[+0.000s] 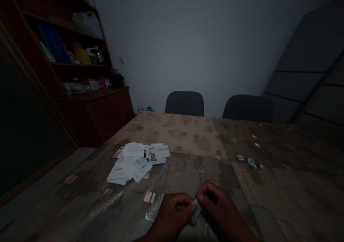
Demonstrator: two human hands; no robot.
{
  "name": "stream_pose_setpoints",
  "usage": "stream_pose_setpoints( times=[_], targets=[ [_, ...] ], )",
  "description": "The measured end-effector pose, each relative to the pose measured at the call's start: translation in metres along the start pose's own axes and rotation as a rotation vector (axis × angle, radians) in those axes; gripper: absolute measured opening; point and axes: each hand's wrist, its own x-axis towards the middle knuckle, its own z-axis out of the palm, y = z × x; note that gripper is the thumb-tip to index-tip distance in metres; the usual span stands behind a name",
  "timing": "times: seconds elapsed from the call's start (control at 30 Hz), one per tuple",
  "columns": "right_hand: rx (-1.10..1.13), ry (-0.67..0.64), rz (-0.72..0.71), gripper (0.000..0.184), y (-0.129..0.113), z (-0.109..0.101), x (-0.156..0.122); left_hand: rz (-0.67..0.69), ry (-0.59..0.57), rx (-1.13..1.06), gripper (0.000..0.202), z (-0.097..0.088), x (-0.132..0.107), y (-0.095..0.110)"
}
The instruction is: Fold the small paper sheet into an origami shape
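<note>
Near the front of the table, my left hand and my right hand meet over a small folded piece of pale paper. Both hands pinch it between thumb and fingers, and parts of it are hidden behind them. Further left on the tabletop lies a loose pile of white cards and printed papers, fanned out and overlapping. Off to the right sits a small crumpled scrap, apart from my hands.
A patterned cloth covers the table. Two dark chairs stand along its far side. A drinking glass is by the far left corner. At left rises a wooden shelf unit with household items. The room is dim.
</note>
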Motion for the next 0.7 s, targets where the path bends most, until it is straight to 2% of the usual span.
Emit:
stream_pose_setpoints(
  times=[0.17, 0.33, 0.5, 0.6, 0.7],
  targets=[
    [0.033, -0.015, -0.03, 0.033, 0.013, -0.001, 0.002, -0.023, -0.004, -0.092, 0.044, 0.002, 0.009, -0.014],
    [0.047, -0.013, -0.034, 0.039, 0.029, 0.003, 0.006, 0.021, 0.003, -0.011, 0.038, -0.002, 0.013, -0.028],
    [-0.016, 0.05, -0.053, 0.038, 0.03, -0.003, 0.009, -0.051, 0.012, 0.073, 0.028, -0.003, 0.011, -0.018],
    [-0.022, 0.057, -0.052, 0.038, 0.028, -0.009, 0.01, -0.018, 0.004, 0.143, 0.026, -0.004, 0.01, -0.012],
    [0.01, 0.047, -0.041, 0.033, 0.029, -0.008, 0.011, -0.012, 0.016, 0.112, 0.026, -0.006, 0.01, -0.01]
  ],
)
